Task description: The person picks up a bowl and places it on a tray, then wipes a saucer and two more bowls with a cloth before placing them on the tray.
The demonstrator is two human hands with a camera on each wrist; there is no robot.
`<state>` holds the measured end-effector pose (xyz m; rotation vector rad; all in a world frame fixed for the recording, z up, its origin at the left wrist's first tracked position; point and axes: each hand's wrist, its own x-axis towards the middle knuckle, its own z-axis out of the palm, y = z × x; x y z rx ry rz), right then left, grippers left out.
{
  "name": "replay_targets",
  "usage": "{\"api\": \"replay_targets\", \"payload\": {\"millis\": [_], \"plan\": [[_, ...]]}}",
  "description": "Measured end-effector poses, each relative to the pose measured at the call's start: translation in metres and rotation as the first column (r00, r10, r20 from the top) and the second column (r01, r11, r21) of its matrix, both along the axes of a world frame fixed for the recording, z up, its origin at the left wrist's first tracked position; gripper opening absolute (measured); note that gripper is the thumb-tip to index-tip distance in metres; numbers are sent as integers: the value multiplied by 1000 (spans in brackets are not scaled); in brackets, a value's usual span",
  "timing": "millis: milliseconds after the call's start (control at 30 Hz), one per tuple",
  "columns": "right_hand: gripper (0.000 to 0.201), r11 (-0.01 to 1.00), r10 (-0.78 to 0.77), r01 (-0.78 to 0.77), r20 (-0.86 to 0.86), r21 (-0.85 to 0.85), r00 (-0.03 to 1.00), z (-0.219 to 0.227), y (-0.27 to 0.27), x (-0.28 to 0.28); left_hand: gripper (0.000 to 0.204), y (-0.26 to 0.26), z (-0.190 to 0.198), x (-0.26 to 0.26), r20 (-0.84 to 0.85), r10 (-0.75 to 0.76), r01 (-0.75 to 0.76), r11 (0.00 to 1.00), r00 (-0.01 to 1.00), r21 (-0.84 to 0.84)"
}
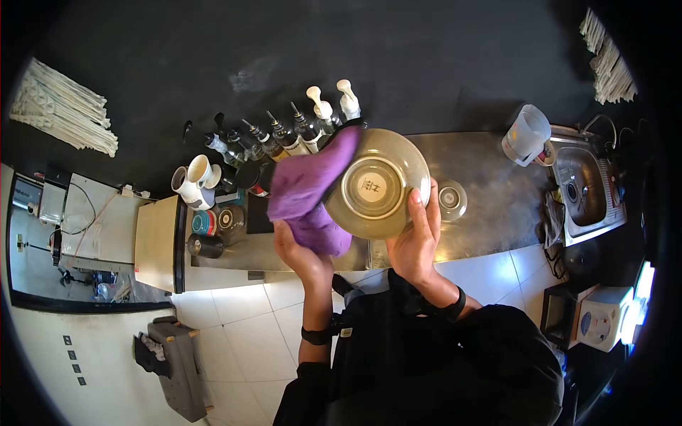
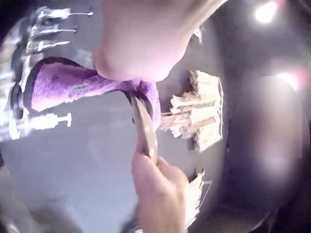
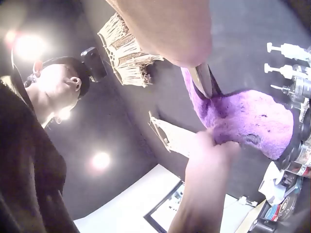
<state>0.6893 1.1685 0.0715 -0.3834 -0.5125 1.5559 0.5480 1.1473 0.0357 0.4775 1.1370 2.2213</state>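
My right hand grips the right rim of a greenish-beige plate, thumb on its underside. The foot ring and a dark maker's mark face the head camera. A purple cloth with dark edging is bunched in my left hand and overlaps the plate's left edge. In the left wrist view the plate appears edge-on, with the cloth folded over its upper end beneath the left hand. The right wrist view shows the cloth draping away from the plate's rim; its far side is hidden.
Below the plate runs a steel counter, with a small glass dish on it. Several pump and spout bottles line the dark wall. A translucent pitcher stands beside the sink. Cups and jars sit at the left.
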Motion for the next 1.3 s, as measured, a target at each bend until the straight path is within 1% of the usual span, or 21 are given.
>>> {"api": "replay_targets", "payload": {"millis": [33, 133, 233, 300, 367, 467, 500, 533, 567, 633, 700, 767, 833, 900, 967, 1033, 1100, 1167, 1200, 1233, 1300], "plan": [[33, 1000, 5, -5, -5, -24, 1000, 0, -1, 1, 39, -2, 1, 0, 95, -20, 15, 998, 995, 53], [42, 997, 40, -40, -10, -67, 999, -3, -5, -4, 38, -8, 12, 17, 8, -24, 23, 994, 1000, 109], [47, 994, 91, -94, -65, -50, 994, -12, -8, -11, 36, -9, 11, 18, -412, -72, 39, 995, 908, -89], [48, 994, 106, -106, 1, -30, 994, -11, -10, -12, 36, -6, 15, 11, -392, -100, 65, 993, 915, -101], [46, 996, 80, -80, -11, -44, 997, -6, -14, -14, 36, -6, 19, 10, -140, -161, 152, 986, 977, -70], [48, 997, 67, -67, -12, -24, 998, -8, -11, -15, 36, -16, 23, 23, 18, -165, 166, 986, 986, -34], [50, 994, 79, -90, 180, 56, 980, -16, -6, -14, 39, -19, 24, 27, 98, -132, 134, 991, 986, -15], [53, 984, 69, -124, 366, 129, 928, -21, -3, -12, 40, -21, 20, 23, 52, -111, 109, 993, 992, 32], [53, 984, 68, -123, 364, 128, 929, -23, -1, -8, 40, -21, 22, 17, 51, -112, 111, 993, 992, 31], [56, 941, 211, -306, 462, 141, 861, -8, 2, 1, 38, -19, 31, 4, -58, -126, 125, 992, 990, -21], [56, 928, 269, -348, 411, 130, 871, -7, 8, 11, 33, -19, 31, -6, -76, -141, 139, 990, 987, -33], [58, 820, 572, -562, 171, -106, 803, -3, 16, 27, 27, -18, 23, -14, -188, -277, 259, 959, 942, -114], [54, 829, 560, -512, 327, -228, 761, -10, 21, 35, 28, -20, 28, -7, -192, -284, 248, 950, 940, -189], [46, 819, 570, -462, 404, -339, 715, -5, 22, 38, 30, -22, 26, -5, -195, -419, 384, 903, 887, -192], [43, 849, 528, -474, 383, -234, 758, -7, 18, 37, 32, -25, 26, -3, -200, -439, 410, 896, 876, -171], [39, 870, 488, -476, 357, -127, 796, -6, 11, 35, 31, -28, 27, 4, -522, -326, 225, 942, 788, -248], [34, 935, 353, -328, 267, -137, 896, 2, 4, 29, 32, -30, 25, 19, -593, -254, 157, 965, 764, -210], [32, 944, 330, -315, 205, -101, 922, -2, 2, 18, 33, -29, 22, 37, -781, -69, 60, 997, 620, -41], [32, 966, 225, -212, 75, -150, 971, -3, -2, 12, 33, -35, 13, 44, -796, -138, 125, 989, 589, -79], [32, 971, 105, -114, -50, -212, 993, -5, -6, 6, 34, -36, 0, 49, -902, -86, 71, 996, 422, -62], [29, 982, 63, -64, -13, -178, 998, -18, -8, 3, 32, -42, -12, 60, -953, -128, 42, 992, 273, -122]]}}
